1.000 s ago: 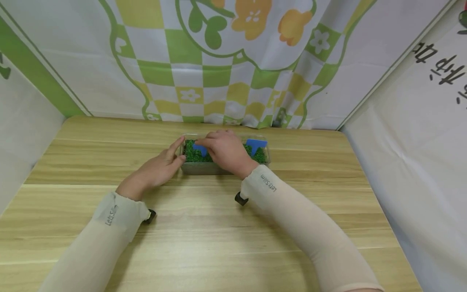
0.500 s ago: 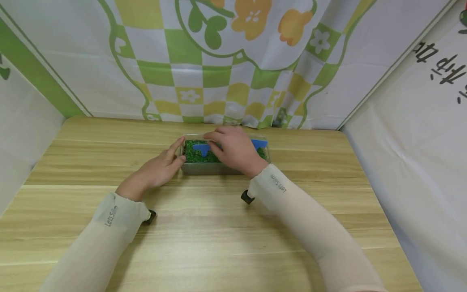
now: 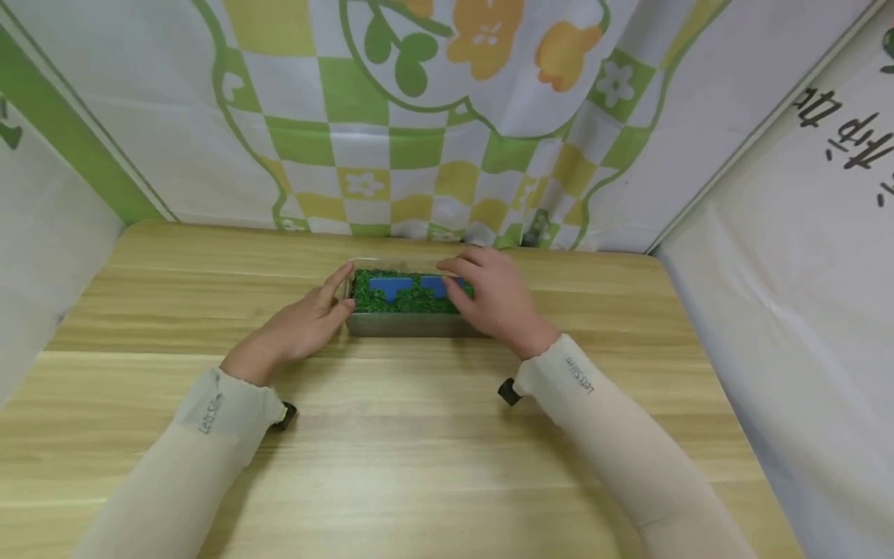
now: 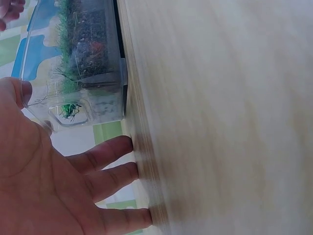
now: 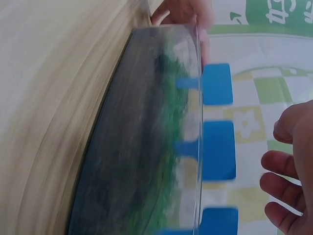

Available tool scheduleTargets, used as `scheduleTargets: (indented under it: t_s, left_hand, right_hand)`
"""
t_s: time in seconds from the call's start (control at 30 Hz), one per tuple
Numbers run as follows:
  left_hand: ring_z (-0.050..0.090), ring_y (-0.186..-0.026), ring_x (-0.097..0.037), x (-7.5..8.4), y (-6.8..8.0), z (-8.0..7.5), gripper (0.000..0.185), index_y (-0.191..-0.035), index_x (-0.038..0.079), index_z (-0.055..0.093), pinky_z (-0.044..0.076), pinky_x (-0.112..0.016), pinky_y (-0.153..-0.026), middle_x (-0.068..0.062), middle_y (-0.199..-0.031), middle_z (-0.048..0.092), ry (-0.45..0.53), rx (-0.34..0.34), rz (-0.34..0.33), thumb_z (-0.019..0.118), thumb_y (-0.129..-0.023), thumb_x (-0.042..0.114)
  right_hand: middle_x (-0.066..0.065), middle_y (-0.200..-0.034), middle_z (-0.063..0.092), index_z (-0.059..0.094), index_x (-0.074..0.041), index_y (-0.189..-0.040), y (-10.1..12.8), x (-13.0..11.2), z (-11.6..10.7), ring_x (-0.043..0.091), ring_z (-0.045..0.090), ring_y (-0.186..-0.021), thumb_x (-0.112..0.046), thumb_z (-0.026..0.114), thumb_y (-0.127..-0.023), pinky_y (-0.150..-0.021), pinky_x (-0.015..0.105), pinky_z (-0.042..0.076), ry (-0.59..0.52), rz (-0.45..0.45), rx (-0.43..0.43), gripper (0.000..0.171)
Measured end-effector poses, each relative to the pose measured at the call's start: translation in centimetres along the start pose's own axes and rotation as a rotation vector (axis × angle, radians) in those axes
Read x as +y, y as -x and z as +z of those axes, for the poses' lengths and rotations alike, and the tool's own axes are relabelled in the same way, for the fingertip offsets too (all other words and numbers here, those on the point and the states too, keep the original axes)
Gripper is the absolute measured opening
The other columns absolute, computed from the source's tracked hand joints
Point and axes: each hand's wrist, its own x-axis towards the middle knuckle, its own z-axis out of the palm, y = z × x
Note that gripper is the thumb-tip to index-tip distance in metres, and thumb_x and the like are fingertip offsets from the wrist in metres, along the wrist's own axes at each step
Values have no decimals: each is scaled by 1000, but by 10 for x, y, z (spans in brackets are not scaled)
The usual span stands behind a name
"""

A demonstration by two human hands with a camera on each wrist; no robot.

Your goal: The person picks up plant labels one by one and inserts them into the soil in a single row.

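A long clear plastic box [image 3: 412, 325] holding dark soil and green grass [image 3: 416, 301] stands near the back of the table. Three blue T-shaped plant labels rise from it in the right wrist view: a far label [image 5: 217, 84], a middle label [image 5: 219, 151] and a near label [image 5: 219, 221]. My left hand [image 3: 299, 328] rests its thumb and index finger against the box's left end, its other fingers stretched out to the table. Over the right part of the box, my right hand [image 3: 497, 301] has loosely bent fingers, with nothing between them; it hides the third label in the head view.
The box sits on a wood-grain table [image 3: 391, 442]. Behind it hangs a green, yellow and white checked cloth [image 3: 412, 147], close to the table's back edge. White sheets [image 3: 768, 326] line both sides.
My right hand has moved to the right along the box, away from the left label. The middle label has come into view and the right one is now covered. My left hand stays put.
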Motion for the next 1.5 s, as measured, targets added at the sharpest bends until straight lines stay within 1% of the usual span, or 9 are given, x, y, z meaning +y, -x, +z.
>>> scheduleTargets:
  t_s: [0.13, 0.33, 0.43, 0.67, 0.9, 1.07, 1.27, 1.4, 1.5]
  left_hand:
    - [49, -129, -53, 0, 0, -2, 64, -155, 46, -19, 37, -70, -103, -26, -154, 39, 0, -3, -1, 19, -105, 58]
    - [52, -126, -51, -5, 0, -2, 64, -155, 47, -20, 41, -69, -98, -25, -154, 40, -6, 4, -10, 19, -105, 60]
    - [55, -124, -50, -5, 2, -1, 64, -155, 46, -19, 43, -67, -96, -24, -151, 42, -7, 6, -9, 19, -105, 59]
    - [49, -129, -54, -5, 4, -3, 65, -157, 42, -18, 36, -71, -103, -26, -153, 41, -28, 9, 0, 18, -106, 58]
    - [33, -139, -57, -6, 4, -5, 64, -155, 45, -20, 25, -72, -110, -26, -156, 37, -27, -2, -8, 14, -104, 62]
    - [28, -142, -56, -7, 3, -5, 62, -154, 47, -21, 22, -72, -112, -24, -156, 39, -32, -2, -7, 13, -104, 62]
    - [28, -143, -55, -6, 0, -5, 62, -154, 48, -20, 22, -72, -112, -23, -155, 40, -34, 1, -7, 15, -105, 60]
    - [27, -143, -54, -5, 0, -5, 62, -155, 46, -20, 21, -72, -113, -23, -154, 42, -38, 5, -7, 15, -106, 58]
    - [30, -142, -55, -4, 0, -5, 63, -155, 45, -20, 23, -72, -112, -23, -154, 42, -38, 5, -10, 15, -105, 59]
  right_hand:
    - [5, -106, 70, 73, -12, -120, 12, 14, -7, 24, 63, -94, -23, 62, -99, -85, 43, 50, -12, 35, 47, 26]
    - [8, -111, 68, 70, -11, -125, 27, 40, -21, 28, 60, -102, -29, 58, -102, -91, 45, 48, -22, 204, 42, 32]
    - [9, -115, 68, 69, -11, -126, 37, 52, -23, 29, 60, -108, -28, 59, -101, -97, 47, 47, -11, 257, 38, 32]
    - [12, -119, 68, 69, -7, -125, 61, 67, -19, 33, 59, -114, -32, 58, -102, -104, 50, 43, 6, 304, 18, 35]
    - [14, -122, 67, 66, -7, -130, 72, 71, -13, 34, 58, -116, -38, 53, -104, -102, 52, 44, -42, 389, -43, 43]
    - [14, -123, 66, 66, -7, -130, 75, 71, -13, 34, 58, -116, -39, 53, -104, -102, 52, 44, -44, 403, -42, 43]
    - [15, -120, 66, 66, -6, -129, 79, 75, -14, 35, 58, -114, -34, 55, -104, -100, 52, 45, -37, 422, -35, 40]
    - [16, -121, 66, 66, -5, -129, 82, 75, -13, 35, 58, -115, -35, 54, -104, -101, 52, 45, -31, 432, -51, 41]
    - [16, -122, 66, 66, -6, -130, 83, 76, -13, 35, 58, -116, -37, 54, -103, -101, 52, 45, -32, 445, -64, 42]
